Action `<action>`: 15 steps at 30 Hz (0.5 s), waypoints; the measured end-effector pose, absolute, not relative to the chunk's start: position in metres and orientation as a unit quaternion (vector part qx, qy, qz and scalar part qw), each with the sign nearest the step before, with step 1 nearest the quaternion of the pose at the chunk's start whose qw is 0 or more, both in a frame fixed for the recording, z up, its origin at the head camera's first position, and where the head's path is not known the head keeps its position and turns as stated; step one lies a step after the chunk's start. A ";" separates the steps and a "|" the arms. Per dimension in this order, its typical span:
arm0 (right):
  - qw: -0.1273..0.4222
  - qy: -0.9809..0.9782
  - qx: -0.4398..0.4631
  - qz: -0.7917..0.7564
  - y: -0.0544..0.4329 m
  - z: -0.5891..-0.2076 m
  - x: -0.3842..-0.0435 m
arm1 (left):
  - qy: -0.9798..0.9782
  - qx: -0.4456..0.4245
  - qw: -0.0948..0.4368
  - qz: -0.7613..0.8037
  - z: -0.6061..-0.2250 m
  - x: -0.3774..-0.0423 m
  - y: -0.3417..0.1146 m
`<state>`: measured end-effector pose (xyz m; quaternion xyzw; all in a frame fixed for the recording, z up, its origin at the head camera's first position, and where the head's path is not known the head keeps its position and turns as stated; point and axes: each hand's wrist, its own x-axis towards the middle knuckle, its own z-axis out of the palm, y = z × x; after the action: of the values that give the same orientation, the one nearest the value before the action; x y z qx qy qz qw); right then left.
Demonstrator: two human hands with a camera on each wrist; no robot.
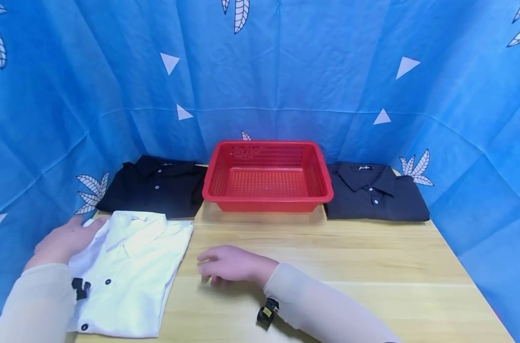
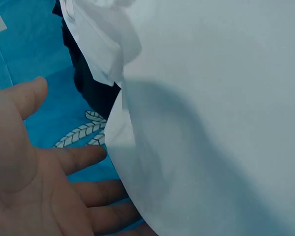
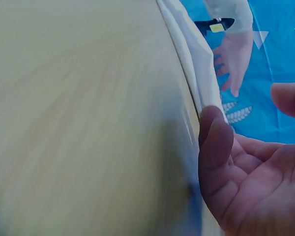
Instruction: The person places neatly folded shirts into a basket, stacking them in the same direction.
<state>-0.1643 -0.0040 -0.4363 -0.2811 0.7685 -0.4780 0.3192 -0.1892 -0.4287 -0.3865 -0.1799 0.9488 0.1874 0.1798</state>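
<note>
currently, a person's left hand (image 1: 67, 240), fingers spread wide, is at the left edge of a folded white shirt (image 1: 140, 271), which lies at the near left of a wooden table (image 1: 363, 257), with a folded black shirt (image 1: 161, 195) just beyond at far left. to its right, the right hand (image 1: 234, 264) hangs over the wood, fingers loosely bent, thumb apart; a red basket (image 1: 266, 206) sits on the far side, a folded navy shirt (image 1: 386, 202) beside it at far right.
</note>
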 end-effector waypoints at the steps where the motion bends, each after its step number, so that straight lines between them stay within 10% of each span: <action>1: 0.332 0.761 -0.271 -0.487 -0.008 -0.436 -0.163 | 0.948 -0.180 0.183 0.189 -0.387 -0.188 -0.432; 15: 0.454 0.635 -0.189 -0.596 -0.053 -0.450 -0.144 | 0.943 -0.215 0.190 0.168 -0.398 -0.178 -0.440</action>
<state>-0.1439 -0.0526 -0.4503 -0.1887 0.6353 -0.5957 0.4537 -0.1777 -0.4404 -0.3983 -0.2145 0.9433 0.1680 0.1898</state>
